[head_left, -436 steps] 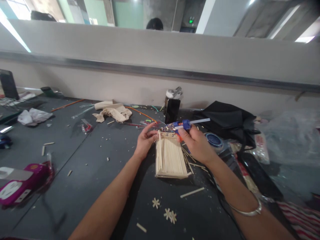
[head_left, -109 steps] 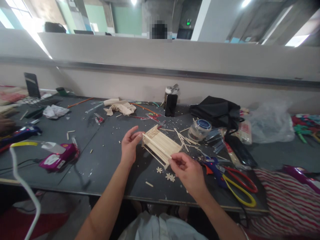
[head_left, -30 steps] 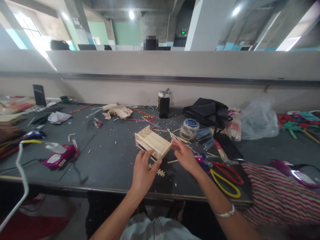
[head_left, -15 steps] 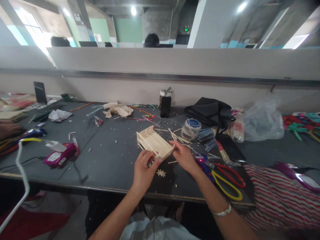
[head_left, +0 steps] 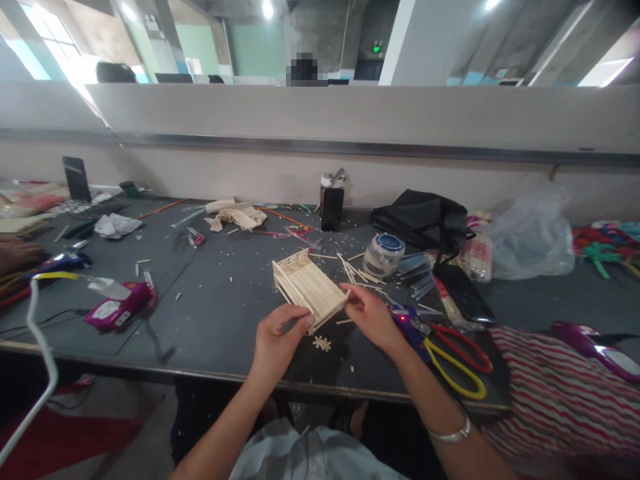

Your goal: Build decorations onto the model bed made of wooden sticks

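Both hands have moved to the near end of the small stick model (head_left: pixel 316 285) since the first frame: the left hand (head_left: pixel 277 340) pinches its left corner, the right hand (head_left: pixel 373 317) its right. It sits mid-table, toward the front edge of the table (head_left: pixel 215 333). Small wooden stars (head_left: pixel 321 343) lie just in front. Rightward are a blue glue gun (head_left: pixel 412 329) and scissors (head_left: pixel 429 344); behind, a lidded jar (head_left: pixel 383 259), then a phone (head_left: pixel 332 210) upright near the back edge.

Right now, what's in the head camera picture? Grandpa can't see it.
A person's left hand and right hand hold the near end of a stick model at a dark table. Stick stars lie in front; loose sticks, a jar and scissors are to the right.
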The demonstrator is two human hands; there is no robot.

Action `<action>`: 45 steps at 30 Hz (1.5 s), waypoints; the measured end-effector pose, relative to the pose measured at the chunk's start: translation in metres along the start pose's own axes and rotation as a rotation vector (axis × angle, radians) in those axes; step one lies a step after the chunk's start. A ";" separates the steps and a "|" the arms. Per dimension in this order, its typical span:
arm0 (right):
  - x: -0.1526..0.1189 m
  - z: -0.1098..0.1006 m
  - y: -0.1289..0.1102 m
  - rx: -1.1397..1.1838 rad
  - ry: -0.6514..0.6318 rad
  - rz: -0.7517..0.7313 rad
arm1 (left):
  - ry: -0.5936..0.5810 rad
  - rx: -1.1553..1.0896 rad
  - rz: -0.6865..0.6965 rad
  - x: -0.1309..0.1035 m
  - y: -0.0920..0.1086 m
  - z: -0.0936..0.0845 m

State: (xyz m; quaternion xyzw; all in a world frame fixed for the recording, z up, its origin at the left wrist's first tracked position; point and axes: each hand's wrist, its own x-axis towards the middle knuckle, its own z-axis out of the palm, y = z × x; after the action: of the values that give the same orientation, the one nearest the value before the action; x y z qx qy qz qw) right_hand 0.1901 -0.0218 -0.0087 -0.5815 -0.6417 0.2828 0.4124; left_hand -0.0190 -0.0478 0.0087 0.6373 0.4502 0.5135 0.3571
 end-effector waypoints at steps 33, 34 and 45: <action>-0.062 0.014 -0.059 -0.089 0.348 -0.201 | 0.212 -0.214 -0.129 0.073 -0.051 -0.049; -0.064 0.021 -0.063 -0.095 0.335 -0.225 | 0.196 -0.232 -0.114 0.076 -0.051 -0.049; -0.055 0.052 -0.073 -0.197 0.360 -0.258 | 0.119 -0.179 0.083 0.084 -0.057 -0.042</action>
State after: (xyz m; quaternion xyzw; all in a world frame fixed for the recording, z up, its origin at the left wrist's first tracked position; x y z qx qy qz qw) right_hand 0.1071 -0.0813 0.0155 -0.5733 -0.6511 0.0557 0.4943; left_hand -0.0665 0.0503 -0.0063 0.5894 0.3964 0.6027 0.3636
